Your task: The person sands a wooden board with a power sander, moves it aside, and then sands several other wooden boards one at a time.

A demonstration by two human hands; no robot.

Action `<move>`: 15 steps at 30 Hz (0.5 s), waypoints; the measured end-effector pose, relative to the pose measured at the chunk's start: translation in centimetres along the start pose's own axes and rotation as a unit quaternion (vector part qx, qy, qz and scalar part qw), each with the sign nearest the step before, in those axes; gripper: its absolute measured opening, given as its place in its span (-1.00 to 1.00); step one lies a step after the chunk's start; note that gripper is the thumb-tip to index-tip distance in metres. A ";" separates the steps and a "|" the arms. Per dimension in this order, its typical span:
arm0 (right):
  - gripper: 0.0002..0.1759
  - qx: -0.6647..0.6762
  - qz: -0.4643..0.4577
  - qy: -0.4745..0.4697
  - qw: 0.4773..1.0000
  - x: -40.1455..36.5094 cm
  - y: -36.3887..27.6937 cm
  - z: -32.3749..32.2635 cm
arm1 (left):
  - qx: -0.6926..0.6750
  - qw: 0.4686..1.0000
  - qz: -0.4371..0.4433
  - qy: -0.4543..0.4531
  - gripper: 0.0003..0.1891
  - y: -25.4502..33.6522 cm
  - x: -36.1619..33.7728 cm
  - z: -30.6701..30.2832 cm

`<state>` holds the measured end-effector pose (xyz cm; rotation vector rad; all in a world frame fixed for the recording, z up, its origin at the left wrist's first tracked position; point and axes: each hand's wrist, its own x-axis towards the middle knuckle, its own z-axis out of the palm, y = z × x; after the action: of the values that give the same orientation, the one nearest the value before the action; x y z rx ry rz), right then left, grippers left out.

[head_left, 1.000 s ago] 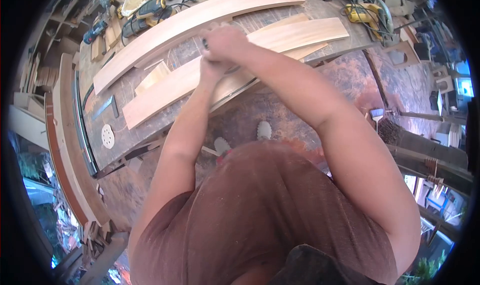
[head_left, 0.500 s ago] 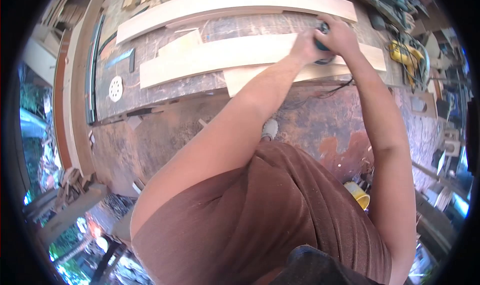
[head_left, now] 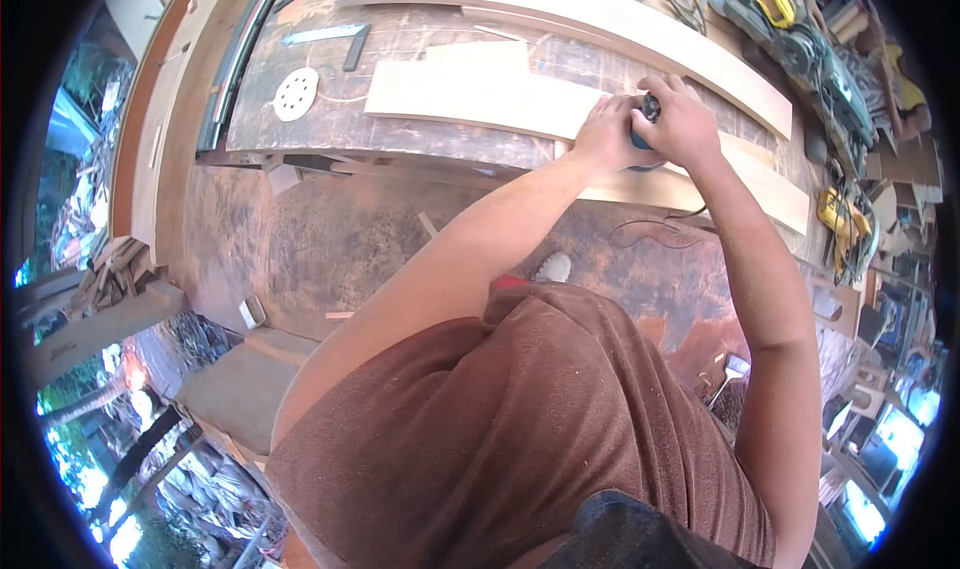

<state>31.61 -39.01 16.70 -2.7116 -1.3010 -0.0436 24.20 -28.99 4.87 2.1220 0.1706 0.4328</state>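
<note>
A pale wooden board (head_left: 480, 94) lies along the front of the workbench, its right part under my hands. A blue-and-black power sander (head_left: 640, 142) rests on it, mostly covered by my fingers. My right hand (head_left: 684, 127) wraps round the sander's top from the right. My left hand (head_left: 606, 137) is closed against its left side. Behind them a longer pale board (head_left: 590, 14) stretches across the bench. To the left lies a white sanding disc (head_left: 296, 94) with holes, next to a try square (head_left: 355, 47).
The worn workbench (head_left: 260, 119) ends at a front edge facing me. Yellow power tools (head_left: 845, 219) and cords crowd its right end. Long timbers (head_left: 185, 99) stand at the left. A dark cable (head_left: 660, 234) hangs below the boards, and a brush (head_left: 735, 367) is low at the right.
My view has turned, so the bench and boards appear tilted down to the right. My hands, still on the sander, sit slightly lower in view.
</note>
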 end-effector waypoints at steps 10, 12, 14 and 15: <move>-0.50 0.018 -0.129 -0.039 0.991 6.7 -16.7 1.7 | 0.027 0.995 -0.049 0.086 -0.13 -8.3 -5.4 -14.3; -0.50 0.011 -0.157 -0.021 0.987 8.4 -19.7 2.6 | 0.042 0.993 -0.059 0.099 -0.14 -9.7 -6.3 -17.2; -0.49 0.014 -0.161 -0.037 0.986 9.9 -23.0 3.2 | 0.037 0.988 -0.057 0.138 -0.15 -11.6 -7.0 -19.8; -0.48 0.006 -0.170 -0.050 0.984 10.9 -24.6 3.2 | 0.055 0.987 -0.069 0.137 -0.15 -12.7 -7.1 -21.1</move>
<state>19.21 -14.97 17.06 -2.4767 -1.7730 0.0672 10.35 -7.47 3.21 2.1335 0.5067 0.6435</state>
